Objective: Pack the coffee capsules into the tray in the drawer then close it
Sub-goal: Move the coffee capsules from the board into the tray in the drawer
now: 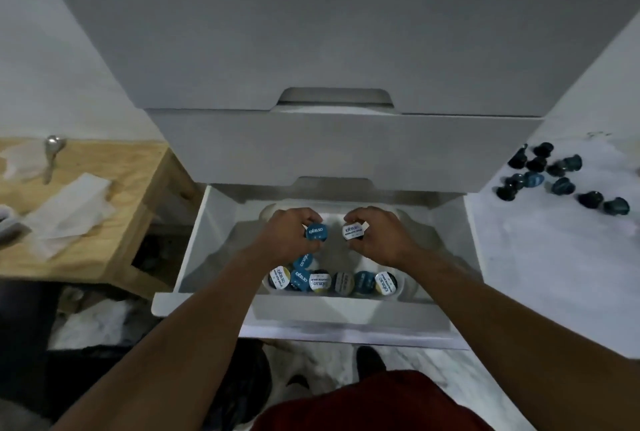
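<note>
Red shorts point(363, 403) at the very bottom and two bare forearms reaching out over them, that's the closest stuff.

Now the actual job. Left hand point(287, 234) has its fingers point(304, 219) curled round a blue-lidded capsule point(316, 233), and right hand point(377, 236) pinches a white-lidded capsule point(353, 231) the same way, lids facing up at the camera. Both are held over the middle of the tray point(427, 240), not seated in anything yet. Just on the body side of the fingers there's a row of capsules point(332, 281) already in the front slots. The ones below the left hand look bunched up, a couple overlapping rather than sitting flat. The tray sits inside the open drawer point(346, 316), and the upper drawer point(346, 150) is closed just beyond the fingers.

My guess is we're roughly halfway. A bunch of loose capsules point(561, 181) waits on a white marbled surface well off to the right of the right hand. Far to the left of the left hand is a wooden table point(114, 167) with a spoon point(52, 156) and some paper point(69, 215), not relevant.

What could bite: setting down two at once means either one can land tilted or on top of a neighbour. Anything sitting proud could catch the upper drawer on closing. Those crowded left ones look like the likeliest culprits.
</note>
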`<state>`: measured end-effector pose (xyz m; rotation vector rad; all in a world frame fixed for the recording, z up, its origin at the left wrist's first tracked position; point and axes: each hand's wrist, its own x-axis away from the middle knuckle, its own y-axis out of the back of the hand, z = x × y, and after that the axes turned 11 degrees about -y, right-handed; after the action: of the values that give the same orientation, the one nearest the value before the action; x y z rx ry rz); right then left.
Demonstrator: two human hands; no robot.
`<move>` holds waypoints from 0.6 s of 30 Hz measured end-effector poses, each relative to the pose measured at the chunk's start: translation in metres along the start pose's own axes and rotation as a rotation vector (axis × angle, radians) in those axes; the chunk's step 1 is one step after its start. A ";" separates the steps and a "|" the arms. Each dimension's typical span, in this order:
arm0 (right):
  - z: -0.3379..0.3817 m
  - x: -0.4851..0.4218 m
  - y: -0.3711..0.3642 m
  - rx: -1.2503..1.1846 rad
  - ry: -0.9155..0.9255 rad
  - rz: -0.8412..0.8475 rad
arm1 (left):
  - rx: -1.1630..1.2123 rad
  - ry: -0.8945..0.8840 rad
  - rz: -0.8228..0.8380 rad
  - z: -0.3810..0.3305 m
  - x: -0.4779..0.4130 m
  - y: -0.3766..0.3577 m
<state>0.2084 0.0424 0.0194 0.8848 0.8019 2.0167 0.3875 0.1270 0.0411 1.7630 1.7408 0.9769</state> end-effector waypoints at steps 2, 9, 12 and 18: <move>0.000 0.003 -0.004 -0.016 -0.057 0.000 | -0.012 -0.051 0.043 0.007 -0.006 0.001; 0.005 0.012 -0.017 -0.056 -0.122 0.046 | 0.011 -0.149 0.156 0.027 -0.011 -0.002; 0.005 0.011 -0.021 -0.003 -0.103 0.081 | 0.018 -0.169 0.161 0.031 -0.014 -0.005; 0.009 0.001 -0.020 0.041 -0.092 0.114 | 0.000 -0.182 0.190 0.032 -0.018 -0.012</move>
<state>0.2226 0.0555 0.0093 1.0597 0.7586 2.0473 0.4052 0.1150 0.0085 1.9783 1.4832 0.8601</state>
